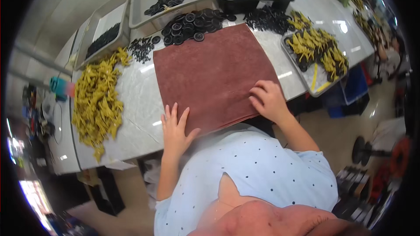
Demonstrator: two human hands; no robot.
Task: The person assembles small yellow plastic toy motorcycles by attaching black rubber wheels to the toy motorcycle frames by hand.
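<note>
A reddish-brown cloth (pixel 214 74) lies flat on the table in front of me, its near edge folded in layers. My left hand (pixel 175 129) rests at its near left corner, fingers spread and nothing held. On the cloth's right side lies my right hand (pixel 267 100), fingers bent and a little apart, touching the fabric; no object shows in it. Just beyond the far edge is a heap of black wheels (pixel 190 26), one wheel (pixel 199 37) overlapping the cloth.
Yellow plastic parts (pixel 98 105) are piled at the left. Grey bins (pixel 140 22) and a black bin (pixel 245 0) with small black parts stand at the back. To the right, a tray (pixel 313 87) carries yellow-and-black pieces. Small black parts (pixel 267 19) lie near the black bin.
</note>
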